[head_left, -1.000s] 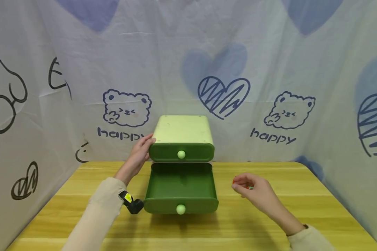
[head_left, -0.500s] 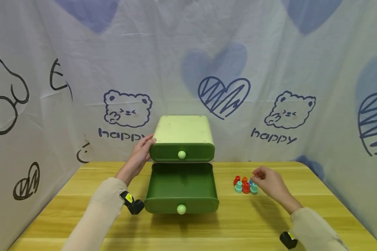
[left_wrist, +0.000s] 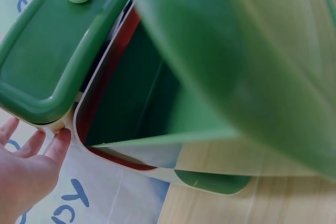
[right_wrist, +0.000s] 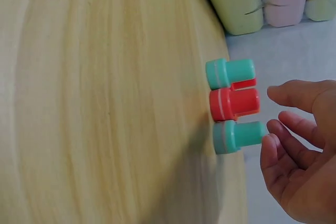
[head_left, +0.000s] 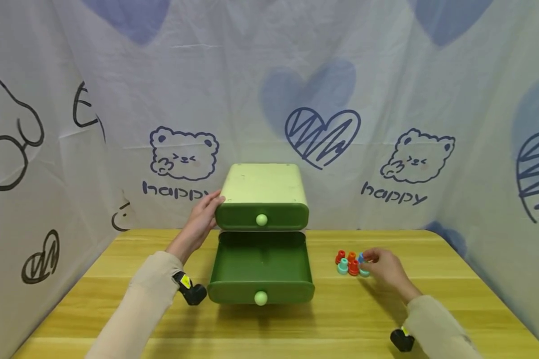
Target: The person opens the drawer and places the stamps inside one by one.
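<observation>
When checking the head view, find right grip (head_left: pixel 387 270) right of centre, with fingers loosely bent and parted, apparently pinching none of the small stepped pegs (head_left: pixel 353 269). Count six, grouped upright on tabletop (head_left: pixel 341 319) at centre right, near the extended lower drawer (head_left: pixel 260 294). Note left grip (head_left: pixel 199 224) left of centre, with fingertips laid against the side of green cabinet (head_left: pixel 264 183), not clutching.

Judge pegs light, stiff, smooth, perhaps slightly slippery; unlikely to break, easy to topple given close packing. Best taken by the narrow upper stem, clear of the wide base.

Hard to make out: blue peg (head_left: pixel 361 258), partly covered by fingers in the head view and hidden in the right wrist view. Cannot tell touch from near-touch at the lowest teal peg (right_wrist: pixel 245 135) there. Blurred and cut off at upper right of the left wrist view: lower drawer.
</observation>
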The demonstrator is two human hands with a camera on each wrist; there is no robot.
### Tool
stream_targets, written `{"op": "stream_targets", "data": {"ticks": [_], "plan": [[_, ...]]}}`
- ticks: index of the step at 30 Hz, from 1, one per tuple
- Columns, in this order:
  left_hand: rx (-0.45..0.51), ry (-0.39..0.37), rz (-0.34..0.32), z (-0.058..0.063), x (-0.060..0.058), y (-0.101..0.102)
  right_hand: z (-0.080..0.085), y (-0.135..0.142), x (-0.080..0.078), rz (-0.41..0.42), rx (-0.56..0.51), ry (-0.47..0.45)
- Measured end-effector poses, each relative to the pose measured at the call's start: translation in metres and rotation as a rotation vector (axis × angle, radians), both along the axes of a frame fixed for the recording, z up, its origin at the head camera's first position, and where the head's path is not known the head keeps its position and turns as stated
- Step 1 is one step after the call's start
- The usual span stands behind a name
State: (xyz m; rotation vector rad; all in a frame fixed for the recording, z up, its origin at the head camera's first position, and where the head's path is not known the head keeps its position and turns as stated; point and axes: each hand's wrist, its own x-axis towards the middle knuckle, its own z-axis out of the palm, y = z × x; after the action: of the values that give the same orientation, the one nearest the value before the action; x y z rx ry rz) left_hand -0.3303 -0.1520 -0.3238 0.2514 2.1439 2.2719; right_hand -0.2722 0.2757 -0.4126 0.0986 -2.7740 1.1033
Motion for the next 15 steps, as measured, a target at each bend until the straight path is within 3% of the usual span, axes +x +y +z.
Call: {"op": "stream_targets", "data": {"ticks": [15], "plan": [[0.006, 0.006, -0.001, -0.0015, 0.0006, 0.001, -0.0088, 0.0002, -0.005, -0.041, -0.051, -0.053]]}}
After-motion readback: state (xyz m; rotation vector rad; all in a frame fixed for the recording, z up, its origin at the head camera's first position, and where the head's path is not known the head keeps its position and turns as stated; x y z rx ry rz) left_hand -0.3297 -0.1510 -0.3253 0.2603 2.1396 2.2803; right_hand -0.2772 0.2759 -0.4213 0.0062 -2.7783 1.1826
